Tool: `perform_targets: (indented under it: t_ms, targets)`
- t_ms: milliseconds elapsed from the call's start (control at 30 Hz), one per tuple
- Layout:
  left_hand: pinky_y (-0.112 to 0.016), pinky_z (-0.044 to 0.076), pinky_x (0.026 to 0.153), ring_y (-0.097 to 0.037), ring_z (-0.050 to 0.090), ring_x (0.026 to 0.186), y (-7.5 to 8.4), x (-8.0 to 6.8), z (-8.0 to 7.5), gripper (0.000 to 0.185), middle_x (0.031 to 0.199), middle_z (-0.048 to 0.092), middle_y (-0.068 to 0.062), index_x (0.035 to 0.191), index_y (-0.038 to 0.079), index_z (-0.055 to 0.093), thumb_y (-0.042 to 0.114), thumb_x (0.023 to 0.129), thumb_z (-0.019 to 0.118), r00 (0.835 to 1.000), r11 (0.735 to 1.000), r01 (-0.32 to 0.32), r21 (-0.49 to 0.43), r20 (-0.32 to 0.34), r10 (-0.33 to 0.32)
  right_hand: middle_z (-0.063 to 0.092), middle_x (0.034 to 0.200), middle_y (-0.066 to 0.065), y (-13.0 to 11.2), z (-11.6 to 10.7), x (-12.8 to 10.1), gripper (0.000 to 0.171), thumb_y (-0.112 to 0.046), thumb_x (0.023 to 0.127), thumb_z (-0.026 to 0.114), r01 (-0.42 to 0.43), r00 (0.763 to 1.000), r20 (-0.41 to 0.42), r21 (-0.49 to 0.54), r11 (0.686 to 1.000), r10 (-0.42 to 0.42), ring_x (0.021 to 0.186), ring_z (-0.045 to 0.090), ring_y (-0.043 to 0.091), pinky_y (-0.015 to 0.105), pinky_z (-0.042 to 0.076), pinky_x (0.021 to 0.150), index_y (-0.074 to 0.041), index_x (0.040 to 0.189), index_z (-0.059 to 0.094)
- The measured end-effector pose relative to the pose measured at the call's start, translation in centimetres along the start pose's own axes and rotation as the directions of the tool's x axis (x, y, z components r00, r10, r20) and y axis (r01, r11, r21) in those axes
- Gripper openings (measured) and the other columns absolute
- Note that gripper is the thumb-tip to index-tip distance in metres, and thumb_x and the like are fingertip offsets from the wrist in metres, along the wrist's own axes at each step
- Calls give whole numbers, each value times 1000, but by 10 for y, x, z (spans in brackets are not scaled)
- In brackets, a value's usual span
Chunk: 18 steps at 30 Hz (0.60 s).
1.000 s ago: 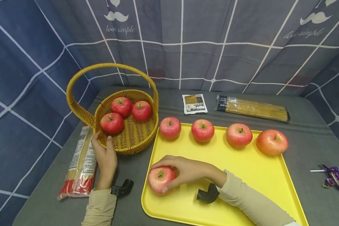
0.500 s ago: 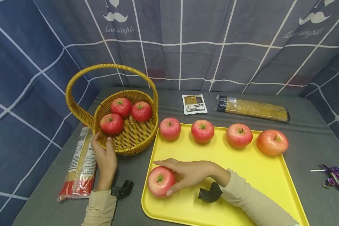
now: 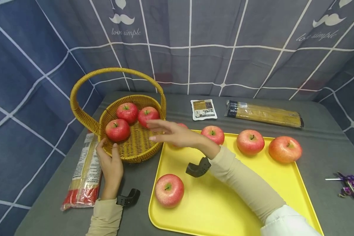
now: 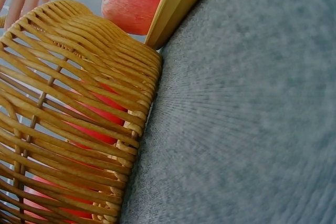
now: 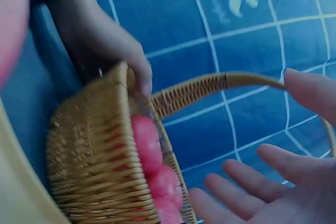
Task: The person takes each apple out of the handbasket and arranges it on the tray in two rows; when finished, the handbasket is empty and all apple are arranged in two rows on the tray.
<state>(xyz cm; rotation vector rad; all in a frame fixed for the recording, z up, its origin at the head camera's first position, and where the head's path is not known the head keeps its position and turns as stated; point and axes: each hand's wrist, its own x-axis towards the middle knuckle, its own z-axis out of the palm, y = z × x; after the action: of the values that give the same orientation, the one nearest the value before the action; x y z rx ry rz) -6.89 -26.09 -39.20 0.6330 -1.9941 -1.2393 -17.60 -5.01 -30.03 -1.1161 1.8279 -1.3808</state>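
My left hand (image 3: 111, 165) grips the near-left rim of the yellow wicker basket (image 3: 139, 156), thumb inside the rim. Three red apples lie in the basket, among them a left one (image 3: 118, 130) and a right one (image 3: 147, 114). My right hand (image 3: 178, 133) reaches over the basket's right rim with fingers extended, nothing in them. Its palm and spread fingers show in the right wrist view, beside the basket. Behind this hand, an apple (image 3: 182, 125) at the tray's back left corner is mostly hidden. Another apple (image 3: 169, 190) sits alone near the tray's front left.
The yellow tray (image 3: 212, 213) lies right of the basket. Along its back edge sit more apples, including a middle one (image 3: 250, 142) and an orange-red one (image 3: 285, 149). Noodle packs lie left (image 3: 84, 177) and back right (image 3: 264, 113). A white packet (image 3: 204, 109) and purple-wrapped lollipop (image 3: 352, 185) are also there.
My right hand has let go of the apple at the tray's front left and moved up and back to the basket's right rim. That apple stays put; my left hand keeps its grip.
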Motion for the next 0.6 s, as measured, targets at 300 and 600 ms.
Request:
perform_targets:
  t_ms: [300, 600]
  targets:
    - [-41, 17, 110, -26, 28, 132, 0, 0, -2, 44, 134, 35, -18, 130, 1, 35, 19, 91, 46, 1000, 1000, 15, 1, -11, -15, 39, 141, 2, 23, -3, 76, 64, -37, 84, 60, -73, 966, -253, -84, 994, 49, 127, 41, 20, 36, 36, 103, -21, 140, 34]
    - [-42, 17, 110, -28, 27, 132, 2, 0, 0, 45, 134, 35, -21, 129, -1, 35, 19, 91, 47, 1000, 1000, 7, 13, 8, -8, 31, 145, 4, 40, 2, 110, 83, -48, 76, 65, -208, 915, -352, 10, 978, 198, 128, 38, 20, 37, 34, 103, -28, 143, 20]
